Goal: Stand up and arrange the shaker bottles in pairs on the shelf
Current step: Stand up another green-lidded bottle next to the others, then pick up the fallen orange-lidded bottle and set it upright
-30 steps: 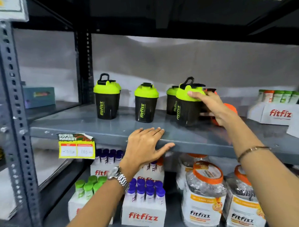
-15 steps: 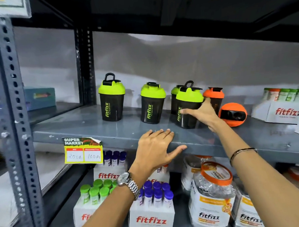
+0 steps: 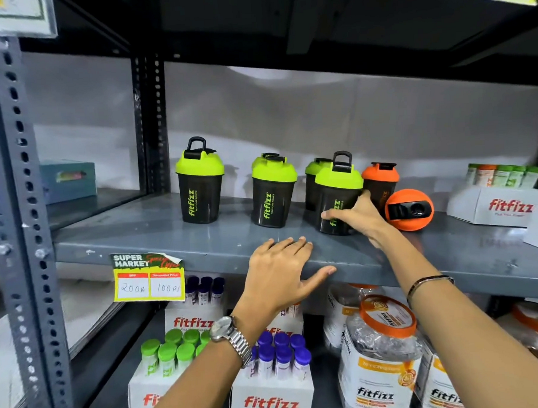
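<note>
Black shaker bottles with green lids stand upright on the grey shelf (image 3: 158, 236). One (image 3: 200, 188) stands at the left, with another hidden behind it. A pair (image 3: 273, 196) stands in the middle, one behind the other. A third pair is at the right, and my right hand (image 3: 356, 217) wraps the base of its front bottle (image 3: 337, 201). Behind my hand stands an orange-lidded shaker (image 3: 380, 183). Another orange-lidded shaker (image 3: 409, 210) lies on its side, lid toward me. My left hand (image 3: 281, 271) rests flat on the shelf's front edge, fingers spread.
A white Fitfizz box of tubes (image 3: 497, 201) sits at the shelf's right end. A price tag (image 3: 148, 277) hangs on the shelf lip. Below are boxes of small bottles (image 3: 271, 385) and orange-lidded jars (image 3: 380, 353). A perforated steel upright (image 3: 27, 214) stands at the left.
My right hand has come down from the lid of the front right green shaker to its base. The two orange shakers are now uncovered. My left hand has stayed on the shelf edge.
</note>
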`<control>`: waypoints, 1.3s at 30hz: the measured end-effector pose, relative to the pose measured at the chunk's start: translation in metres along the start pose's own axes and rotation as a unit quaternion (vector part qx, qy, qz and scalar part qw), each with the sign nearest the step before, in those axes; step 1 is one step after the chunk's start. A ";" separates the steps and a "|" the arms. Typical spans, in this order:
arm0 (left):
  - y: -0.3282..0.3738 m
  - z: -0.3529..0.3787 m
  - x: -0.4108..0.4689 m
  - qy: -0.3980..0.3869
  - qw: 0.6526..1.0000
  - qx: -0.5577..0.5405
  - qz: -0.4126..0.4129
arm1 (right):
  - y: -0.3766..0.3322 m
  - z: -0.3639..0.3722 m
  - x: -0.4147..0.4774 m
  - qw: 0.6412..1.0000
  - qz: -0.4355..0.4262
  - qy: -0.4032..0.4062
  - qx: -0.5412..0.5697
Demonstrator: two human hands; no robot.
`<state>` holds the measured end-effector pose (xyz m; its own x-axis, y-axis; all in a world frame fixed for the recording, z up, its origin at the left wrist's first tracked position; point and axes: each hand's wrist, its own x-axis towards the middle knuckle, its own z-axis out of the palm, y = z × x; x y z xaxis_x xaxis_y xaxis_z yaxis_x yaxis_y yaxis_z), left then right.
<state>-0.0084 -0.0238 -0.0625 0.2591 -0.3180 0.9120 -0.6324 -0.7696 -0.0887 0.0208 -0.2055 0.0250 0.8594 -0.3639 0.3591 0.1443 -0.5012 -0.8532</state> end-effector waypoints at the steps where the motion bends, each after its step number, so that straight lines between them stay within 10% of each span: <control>1: 0.000 0.000 0.000 -0.001 1.000 0.002 0.000 | 0.001 0.001 0.000 1.000 0.005 -0.002 0.003; 14: 0.001 -0.002 -0.002 -0.008 1.000 0.008 -0.007 | 0.017 -0.008 0.002 0.999 -0.007 -0.028 0.020; 22: 0.021 0.001 0.008 0.004 1.000 -0.004 0.018 | 0.029 -0.100 0.005 0.968 -0.170 0.157 -0.101; 31: 0.044 0.022 0.019 -0.035 0.999 -0.010 0.037 | 0.067 -0.135 0.038 0.952 -0.073 -0.003 -0.299; 39: 0.046 0.022 0.019 -0.029 0.999 -0.013 0.031 | 0.060 -0.131 0.030 0.950 -0.150 0.123 -0.245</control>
<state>-0.0165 -0.0778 -0.0581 0.2607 -0.3968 0.8801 -0.6671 -0.7331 -0.1329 -0.0088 -0.3498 0.0345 0.6659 -0.2900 0.6874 0.0661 -0.8948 -0.4416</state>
